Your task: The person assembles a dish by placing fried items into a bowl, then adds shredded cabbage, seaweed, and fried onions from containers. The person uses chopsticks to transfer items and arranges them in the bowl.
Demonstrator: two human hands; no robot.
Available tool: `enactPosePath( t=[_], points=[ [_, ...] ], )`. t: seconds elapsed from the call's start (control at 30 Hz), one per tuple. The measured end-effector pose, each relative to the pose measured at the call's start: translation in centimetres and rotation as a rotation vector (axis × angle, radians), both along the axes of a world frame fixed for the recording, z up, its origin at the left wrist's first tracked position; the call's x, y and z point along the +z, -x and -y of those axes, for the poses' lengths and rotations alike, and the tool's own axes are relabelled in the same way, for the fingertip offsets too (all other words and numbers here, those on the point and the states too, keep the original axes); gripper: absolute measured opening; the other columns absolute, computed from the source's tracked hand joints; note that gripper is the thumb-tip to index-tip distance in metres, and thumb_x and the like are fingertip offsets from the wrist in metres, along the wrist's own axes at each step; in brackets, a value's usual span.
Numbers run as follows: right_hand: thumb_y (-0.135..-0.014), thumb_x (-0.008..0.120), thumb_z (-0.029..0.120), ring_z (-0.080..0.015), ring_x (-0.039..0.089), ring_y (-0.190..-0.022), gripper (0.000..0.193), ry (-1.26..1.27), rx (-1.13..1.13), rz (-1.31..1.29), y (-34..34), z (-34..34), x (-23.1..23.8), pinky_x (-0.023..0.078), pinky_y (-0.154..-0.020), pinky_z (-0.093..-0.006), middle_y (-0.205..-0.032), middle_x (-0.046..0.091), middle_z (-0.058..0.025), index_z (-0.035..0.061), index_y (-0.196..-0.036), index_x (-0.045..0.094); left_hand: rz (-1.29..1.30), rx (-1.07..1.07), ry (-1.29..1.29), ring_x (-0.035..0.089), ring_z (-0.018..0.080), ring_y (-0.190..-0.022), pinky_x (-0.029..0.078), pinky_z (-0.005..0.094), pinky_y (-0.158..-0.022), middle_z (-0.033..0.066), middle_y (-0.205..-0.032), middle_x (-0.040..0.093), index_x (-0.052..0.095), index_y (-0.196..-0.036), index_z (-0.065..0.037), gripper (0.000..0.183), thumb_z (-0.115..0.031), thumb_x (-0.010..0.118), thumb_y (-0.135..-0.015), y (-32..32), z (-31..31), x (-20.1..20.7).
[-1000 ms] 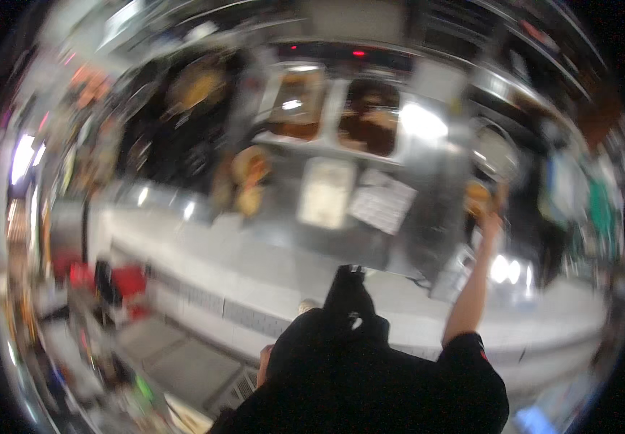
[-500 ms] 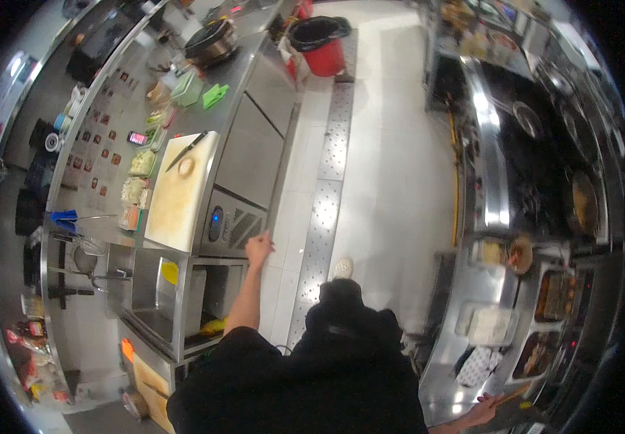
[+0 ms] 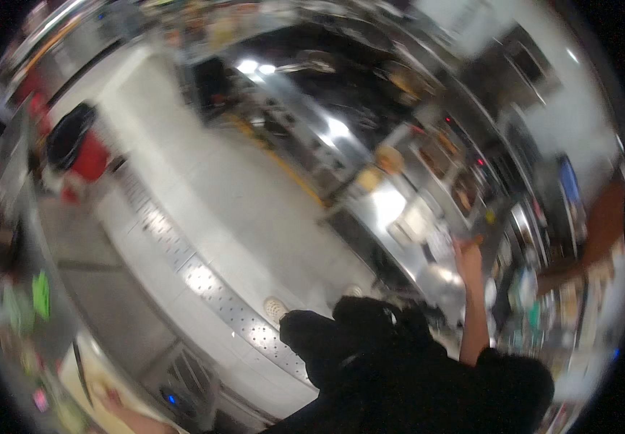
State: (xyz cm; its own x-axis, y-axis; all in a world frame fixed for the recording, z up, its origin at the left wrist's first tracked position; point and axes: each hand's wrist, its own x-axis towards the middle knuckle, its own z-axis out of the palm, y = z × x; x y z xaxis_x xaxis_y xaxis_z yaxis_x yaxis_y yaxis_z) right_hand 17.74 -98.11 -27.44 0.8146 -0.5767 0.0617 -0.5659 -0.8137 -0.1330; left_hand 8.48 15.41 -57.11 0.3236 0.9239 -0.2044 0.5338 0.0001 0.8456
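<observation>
My right hand [image 3: 468, 257] is over the steel counter on the right, its fingers closed round a thin wooden-coloured stick [image 3: 478, 239]. A white cloth with dark dots [image 3: 439, 244] lies next to it, and beyond that is a pale rectangular tray [image 3: 412, 223]. At the lower left my left hand [image 3: 114, 402] reaches over the white cutting board [image 3: 74, 377]. Motion smears its fingers, so I cannot see whether they hold anything. Close to this hand a black-handled knife [image 3: 81, 372] rests on the board.
A black stove top [image 3: 327, 87] fills the far right side. Steel pans of food [image 3: 464, 192] are set into the counter. A red bin with a black liner [image 3: 90, 155] stands at far left. A perforated drain strip [image 3: 204, 282] runs along the floor between the counters.
My view has turned to the right and is blurred. My left hand has gone from hanging beside the left counter to over the cutting board. The right hand stays by the dotted cloth.
</observation>
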Motion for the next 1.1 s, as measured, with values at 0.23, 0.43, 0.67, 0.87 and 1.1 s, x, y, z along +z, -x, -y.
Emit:
enactPosePath(
  t=[0.23,0.43,0.67,0.87,1.1],
  points=[
    [-0.104,0.061,0.047,-0.0239,0.072,-0.074,0.052,-0.264,-0.179,0.302,-0.1,-0.1,1.0,0.057,-0.072,-0.0377,-0.085,0.075,-0.0153,-0.0025,-0.101,0.078,-0.301,-0.107,-0.274,0.070,0.0282,-0.089,0.061,0.0414,-0.080,0.0159,-0.105,0.071,0.063,-0.123,0.002,0.038,-0.024,0.065,-0.095,-10.6,3.9,1.2],
    [-0.107,0.061,0.040,-0.0235,0.075,-0.094,0.050,-0.812,-0.299,1.002,-0.4,3.4,0.7,0.065,-0.082,-0.0324,-0.105,0.074,-0.0162,-0.0086,-0.116,0.068,-0.364,-0.195,-0.500,0.070,0.0265,-0.092,0.061,0.0386,-0.083,0.0143,-0.104,0.071,0.069,-0.117,0.004,0.031,-0.010,0.071,-0.090,-10.6,19.8,-1.0],
    [-0.109,0.057,0.037,-0.0235,0.070,-0.112,0.047,-0.796,-0.175,1.350,-8.7,16.0,0.5,0.056,-0.105,-0.0336,-0.119,0.069,-0.0162,-0.0078,-0.120,0.066,0.071,-0.831,0.423,0.068,0.0237,-0.094,0.061,0.0328,-0.087,0.0110,-0.106,0.065,0.071,-0.111,0.010,0.027,0.005,0.073,-0.085,-18.4,60.5,2.4],
    [-0.104,0.064,0.024,-0.0164,0.070,-0.095,0.027,-0.682,-0.192,1.247,-21.8,33.8,-8.2,0.055,-0.086,-0.0294,-0.102,0.075,-0.0086,-0.0007,-0.106,0.074,0.044,-1.129,1.072,0.071,0.0274,-0.103,0.063,0.0363,-0.075,0.0159,-0.123,0.063,0.052,-0.130,0.000,0.031,-0.010,0.059,-0.102,-35.1,94.1,15.3],
    [-0.097,0.071,0.019,-0.0315,0.067,-0.084,0.016,-0.221,-0.135,1.016,-31.8,42.9,-15.6,0.052,-0.075,-0.0395,-0.091,0.068,-0.0137,0.0037,-0.096,0.075,0.051,-1.388,0.874,0.073,0.0253,-0.097,0.063,0.0348,-0.075,0.0158,-0.119,0.065,0.051,-0.127,0.002,0.028,-0.011,0.057,-0.104,-45.5,115.0,24.4]
  ],
)
